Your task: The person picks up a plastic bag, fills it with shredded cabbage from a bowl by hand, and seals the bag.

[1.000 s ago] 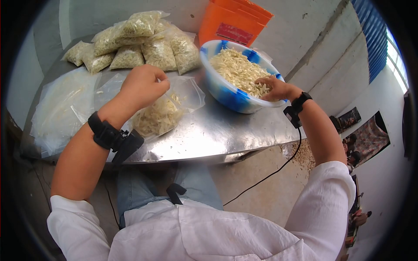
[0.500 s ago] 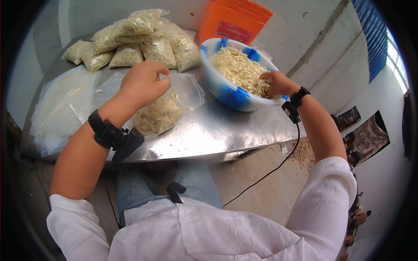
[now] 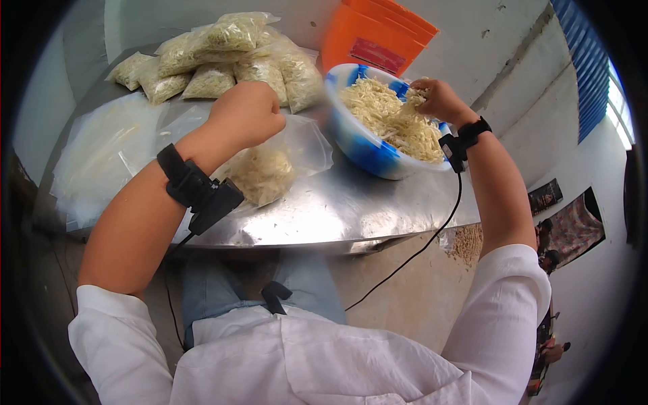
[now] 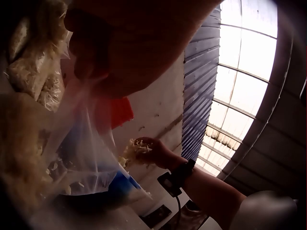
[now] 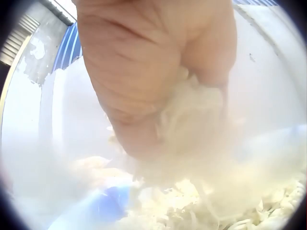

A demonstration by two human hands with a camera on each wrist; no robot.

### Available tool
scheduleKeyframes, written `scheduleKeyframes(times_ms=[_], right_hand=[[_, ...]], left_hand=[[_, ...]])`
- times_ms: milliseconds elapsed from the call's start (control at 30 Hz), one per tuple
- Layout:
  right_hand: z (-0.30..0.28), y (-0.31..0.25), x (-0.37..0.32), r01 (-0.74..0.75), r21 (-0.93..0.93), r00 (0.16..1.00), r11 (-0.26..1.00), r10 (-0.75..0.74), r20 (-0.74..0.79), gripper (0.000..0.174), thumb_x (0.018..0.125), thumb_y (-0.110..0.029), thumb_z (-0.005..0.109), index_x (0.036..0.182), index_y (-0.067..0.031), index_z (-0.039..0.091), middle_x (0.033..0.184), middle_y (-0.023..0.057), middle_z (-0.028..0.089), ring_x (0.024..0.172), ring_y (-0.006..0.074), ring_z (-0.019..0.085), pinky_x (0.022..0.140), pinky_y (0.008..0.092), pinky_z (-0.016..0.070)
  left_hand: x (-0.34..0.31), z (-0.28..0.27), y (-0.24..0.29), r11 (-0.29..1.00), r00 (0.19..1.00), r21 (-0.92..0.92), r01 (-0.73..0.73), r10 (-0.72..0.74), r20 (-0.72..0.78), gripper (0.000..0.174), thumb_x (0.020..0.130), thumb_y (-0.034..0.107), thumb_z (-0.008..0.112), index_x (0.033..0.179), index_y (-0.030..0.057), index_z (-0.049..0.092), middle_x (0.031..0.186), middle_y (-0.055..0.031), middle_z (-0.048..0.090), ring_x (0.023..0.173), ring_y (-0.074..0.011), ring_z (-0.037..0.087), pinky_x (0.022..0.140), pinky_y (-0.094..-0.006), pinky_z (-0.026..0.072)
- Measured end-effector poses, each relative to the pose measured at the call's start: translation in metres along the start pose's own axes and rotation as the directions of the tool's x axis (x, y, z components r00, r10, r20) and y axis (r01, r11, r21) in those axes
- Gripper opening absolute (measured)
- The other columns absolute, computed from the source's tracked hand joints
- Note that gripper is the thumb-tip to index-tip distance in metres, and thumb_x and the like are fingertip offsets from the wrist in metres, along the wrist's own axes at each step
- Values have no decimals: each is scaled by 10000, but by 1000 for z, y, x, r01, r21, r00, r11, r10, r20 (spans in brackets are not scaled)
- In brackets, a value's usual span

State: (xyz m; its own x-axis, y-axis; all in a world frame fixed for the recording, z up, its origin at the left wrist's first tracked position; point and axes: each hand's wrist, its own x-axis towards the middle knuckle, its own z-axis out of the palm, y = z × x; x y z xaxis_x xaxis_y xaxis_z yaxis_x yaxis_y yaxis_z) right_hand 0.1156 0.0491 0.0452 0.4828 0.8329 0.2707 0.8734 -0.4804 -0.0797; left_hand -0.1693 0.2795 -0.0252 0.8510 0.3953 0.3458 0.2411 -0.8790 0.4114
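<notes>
The left hand (image 3: 246, 116) pinches the upper edge of a clear plastic bag (image 3: 310, 145) partly filled with pale shreds (image 3: 260, 172); in the left wrist view the bag (image 4: 86, 148) hangs from the left hand's fingers (image 4: 91, 52). Above the far right side of a blue and white bowl (image 3: 368, 152), the right hand (image 3: 442, 101) grips a clump of pale shreds (image 3: 417, 98). The bowl holds a heap of the same shreds (image 3: 378, 111). Seen from the right wrist, the clump (image 5: 192, 115) sits between the curled fingers and thumb of the right hand (image 5: 153, 62).
Several filled bags (image 3: 202, 50) are piled at the table's back left. Flat clear bags (image 3: 101, 152) lie at the left. An orange container (image 3: 378, 37) stands behind the bowl. A black cable (image 3: 412, 260) runs from the right wrist past the metal table (image 3: 304, 223).
The right hand has risen from the shreds in the bowl with a clump in its grip. The left hand has closed on the bag's edge and shifted slightly right in view.
</notes>
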Motion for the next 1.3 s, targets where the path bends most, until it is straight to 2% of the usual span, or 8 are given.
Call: scheduleKeyframes(times_ms=[133, 233, 400, 633, 900, 967, 1133, 1300], right_hand=[[-2, -7, 12, 43, 63, 999, 997, -41, -30, 471, 622, -47, 687, 1084, -29, 599, 950, 113, 648, 837, 208, 621, 769, 293, 489], [-5, -20, 17, 37, 297, 996, 954, -10, -92, 447, 652, -31, 677, 1089, -12, 588, 939, 77, 641, 821, 154, 606, 751, 268, 489], [-9, -79, 10, 167, 754, 986, 635, -121, -117, 382, 709, 10, 642, 1086, -7, 581, 899, 16, 609, 806, 87, 577, 719, 232, 488], [30, -144, -3, 207, 873, 962, 442, -256, -98, 356, 698, -10, 664, 1047, -36, 598, 896, -3, 604, 812, 78, 567, 723, 223, 474], [67, -168, -14, 261, 793, 944, 551, -316, -91, 311, 674, -35, 695, 976, -33, 620, 983, 19, 597, 896, 102, 544, 801, 239, 439], [82, -167, -15, 391, 671, 914, 630, -349, -205, 337, 661, -37, 703, 986, -31, 615, 1024, 39, 589, 953, 129, 533, 841, 255, 422], [106, -171, -21, 590, 429, 807, 684, -489, -331, 428, 585, -2, 712, 991, -93, 614, 969, 101, 590, 902, 289, 537, 825, 338, 449], [112, -175, -24, 556, 483, 827, 676, -508, -240, 466, 567, 10, 717, 1008, -96, 608, 967, 105, 564, 903, 282, 542, 810, 330, 452]], left_hand=[[1, 3, -4, 1000, 1000, 4, 8, -8, -8, 207, 689, 214, 588, 718, 30, 676, 676, -144, 632, 649, -286, 611, 603, -369, 475], [3, 10, -8, 1000, 999, -31, 6, -7, -43, 218, 697, 221, 582, 710, 20, 668, 668, -152, 624, 634, -292, 606, 594, -375, 472], [9, 16, -16, 998, 996, -63, 16, -22, -88, 227, 695, 215, 572, 674, 2, 647, 603, -158, 595, 565, -291, 580, 557, -380, 458], [13, 20, -28, 964, 995, -265, -25, -2, -99, 241, 686, 220, 577, 590, 2, 614, 486, -105, 532, 449, -201, 507, 492, -331, 419], [9, 22, -27, 944, 990, -329, -2, -44, -132, 239, 705, 201, 589, 572, 2, 605, 476, -64, 525, 445, -133, 487, 476, -293, 405], [5, 19, -23, 939, 995, -342, 33, -64, -80, 256, 683, 220, 541, 618, -15, 621, 601, -206, 568, 577, -346, 568, 600, -405, 465], [1, 16, -19, 948, 992, -318, 13, -53, -117, 253, 692, 220, 535, 635, -9, 625, 624, -212, 574, 599, -358, 572, 615, -414, 463], [2, 19, -19, 961, 988, -278, 8, -51, -148, 257, 698, 217, 513, 637, -7, 624, 640, -210, 578, 614, -365, 574, 622, -423, 462]])
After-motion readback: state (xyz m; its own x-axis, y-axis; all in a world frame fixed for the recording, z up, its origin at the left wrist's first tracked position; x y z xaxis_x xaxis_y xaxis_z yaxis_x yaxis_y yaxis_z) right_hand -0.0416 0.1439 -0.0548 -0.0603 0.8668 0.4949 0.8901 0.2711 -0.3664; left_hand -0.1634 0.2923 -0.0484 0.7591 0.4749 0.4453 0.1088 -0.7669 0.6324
